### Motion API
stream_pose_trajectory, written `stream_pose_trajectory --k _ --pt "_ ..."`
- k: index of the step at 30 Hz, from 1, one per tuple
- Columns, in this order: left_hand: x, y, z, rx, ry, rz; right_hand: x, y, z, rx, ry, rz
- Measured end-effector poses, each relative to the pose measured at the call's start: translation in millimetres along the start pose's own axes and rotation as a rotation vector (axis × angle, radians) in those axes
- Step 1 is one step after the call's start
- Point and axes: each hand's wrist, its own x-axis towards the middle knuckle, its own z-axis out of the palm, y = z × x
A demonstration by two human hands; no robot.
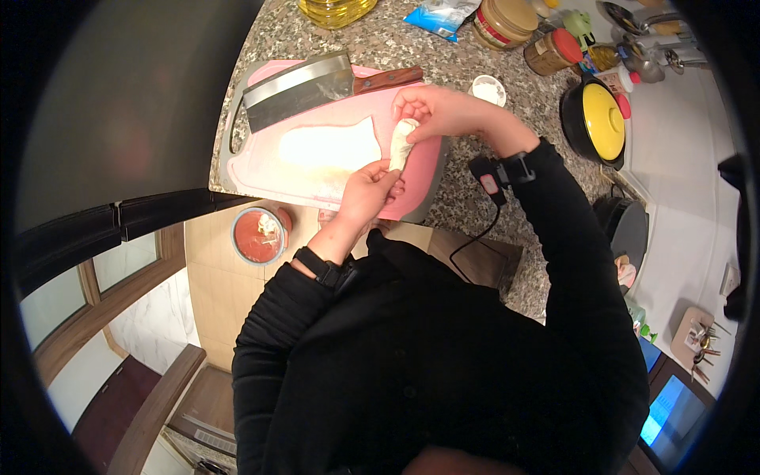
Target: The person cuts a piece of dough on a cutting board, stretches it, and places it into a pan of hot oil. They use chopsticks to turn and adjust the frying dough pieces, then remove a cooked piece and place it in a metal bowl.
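Between my two hands is a pale, rolled piece of dough (401,145), held above the right part of a pink cutting board (424,172). My left hand (371,189) pinches its lower end, and the fingers of my right hand (436,113) grip it near the upper end. A flat sheet of white dough (329,145), washed out by glare, lies on the board left of the roll. Across the board's far side rests a cleaver (303,89) with a wooden handle (389,80) pointing right.
Right of the board stand a small white cup (488,90) and a black pot with a yellow lid (602,122). Jars (552,52), a blue packet (439,18) and an oil bottle (338,9) line the back. Below, a red bucket (256,237) stands on the floor. A black cable (475,237) hangs beside my right arm.
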Motion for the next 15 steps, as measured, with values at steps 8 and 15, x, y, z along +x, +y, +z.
stream_pose_trajectory --k 8,15 --pt "-36 56 8 -0.1 -0.209 0.337 -75 -144 -9 -0.232 0.103 -0.19" --pt "-54 97 3 -0.515 -0.57 0.404 -91 -197 0 0.08 0.091 -0.269"
